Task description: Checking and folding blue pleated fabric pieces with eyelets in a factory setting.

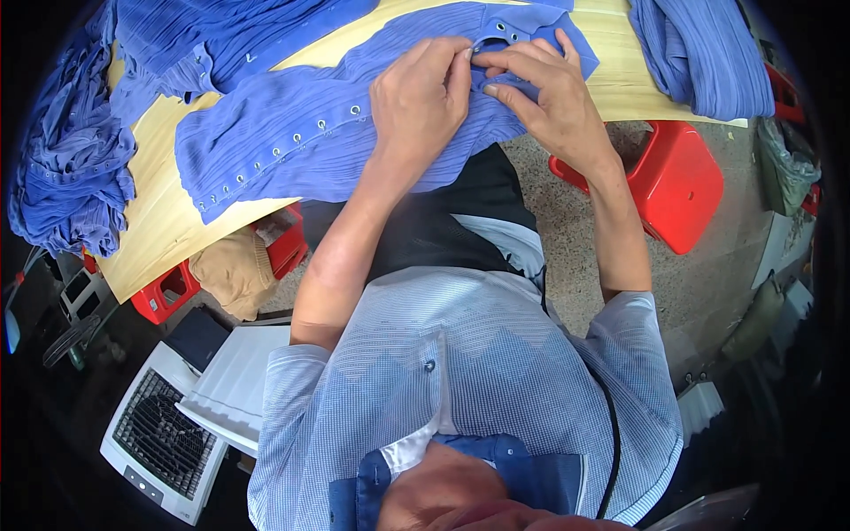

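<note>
Both hands, left hand (418, 93) and right hand (544, 93), pinch with their fingers the top eyelet of the pleated blue garment (292, 146) on the worktop (164, 221); eyelets along its edge already sit fastened, blue piles (62, 168) wait alongside.

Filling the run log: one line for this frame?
left hand: pinching blue pleated eyelet garment | right hand: pinching same | surface: pale wooden table

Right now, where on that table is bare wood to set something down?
Bare wood shows on the table below the eyelet garment, and as a strip top right before the folded blue pile. The left pile and around both hands is crowded.
</note>
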Demonstrator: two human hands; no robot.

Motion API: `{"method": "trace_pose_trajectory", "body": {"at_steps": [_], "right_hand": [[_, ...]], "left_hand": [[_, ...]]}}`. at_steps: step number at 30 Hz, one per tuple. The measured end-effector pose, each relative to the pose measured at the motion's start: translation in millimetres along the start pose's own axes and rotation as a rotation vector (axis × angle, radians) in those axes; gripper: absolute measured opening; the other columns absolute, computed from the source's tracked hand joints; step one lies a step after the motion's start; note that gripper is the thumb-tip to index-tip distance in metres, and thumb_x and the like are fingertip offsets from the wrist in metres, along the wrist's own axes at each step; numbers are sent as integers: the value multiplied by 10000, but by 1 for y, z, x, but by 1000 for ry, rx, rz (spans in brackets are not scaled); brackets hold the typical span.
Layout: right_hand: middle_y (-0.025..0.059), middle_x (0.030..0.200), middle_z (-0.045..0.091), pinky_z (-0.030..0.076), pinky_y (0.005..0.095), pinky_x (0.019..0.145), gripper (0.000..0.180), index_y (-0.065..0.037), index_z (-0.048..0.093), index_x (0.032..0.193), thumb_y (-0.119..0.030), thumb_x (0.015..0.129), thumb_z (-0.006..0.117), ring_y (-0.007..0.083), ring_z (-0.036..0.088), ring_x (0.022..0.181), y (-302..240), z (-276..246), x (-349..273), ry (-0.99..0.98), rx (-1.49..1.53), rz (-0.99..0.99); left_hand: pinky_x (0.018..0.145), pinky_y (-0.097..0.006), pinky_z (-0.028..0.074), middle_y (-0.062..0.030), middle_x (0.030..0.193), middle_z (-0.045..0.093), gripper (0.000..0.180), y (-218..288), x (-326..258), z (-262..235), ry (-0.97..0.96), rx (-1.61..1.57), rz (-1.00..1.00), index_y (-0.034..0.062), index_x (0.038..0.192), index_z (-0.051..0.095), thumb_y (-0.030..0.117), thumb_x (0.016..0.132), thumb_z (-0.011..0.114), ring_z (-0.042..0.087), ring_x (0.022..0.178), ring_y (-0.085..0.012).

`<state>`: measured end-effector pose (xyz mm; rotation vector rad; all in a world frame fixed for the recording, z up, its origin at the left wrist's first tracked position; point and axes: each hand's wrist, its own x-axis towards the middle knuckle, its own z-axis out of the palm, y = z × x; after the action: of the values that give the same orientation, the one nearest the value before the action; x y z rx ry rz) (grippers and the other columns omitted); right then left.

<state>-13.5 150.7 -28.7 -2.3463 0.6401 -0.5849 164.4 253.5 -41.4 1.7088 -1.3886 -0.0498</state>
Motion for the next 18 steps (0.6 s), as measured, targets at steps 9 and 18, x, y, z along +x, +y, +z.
{"method": "trace_pose_trajectory", "body": {"at_steps": [9, 18], "right_hand": [[21, 1126, 735, 277, 653, 1275, 204, -131, 814, 1152, -143, 949, 828, 263, 672, 1166, 5, -12, 4, -51, -171, -99], [40, 1098, 815, 279, 585, 1311, 159, -83, 812, 1133, -92, 975, 808, 240, 738, 1088, 7, 4, 6, 111, -77, -100]], "left_hand": [[657, -327, 587, -114, 909, 795, 91, 1, 0, -1, -5, 0, -12, 37, 1077, 807, 55, 988, 799, 759, 704, -215], [650, -438, 584, -86, 875, 761, 85, 0, 0, 2, 3, -22, -27, 105, 1046, 778, 104, 962, 789, 753, 750, -333]]}}
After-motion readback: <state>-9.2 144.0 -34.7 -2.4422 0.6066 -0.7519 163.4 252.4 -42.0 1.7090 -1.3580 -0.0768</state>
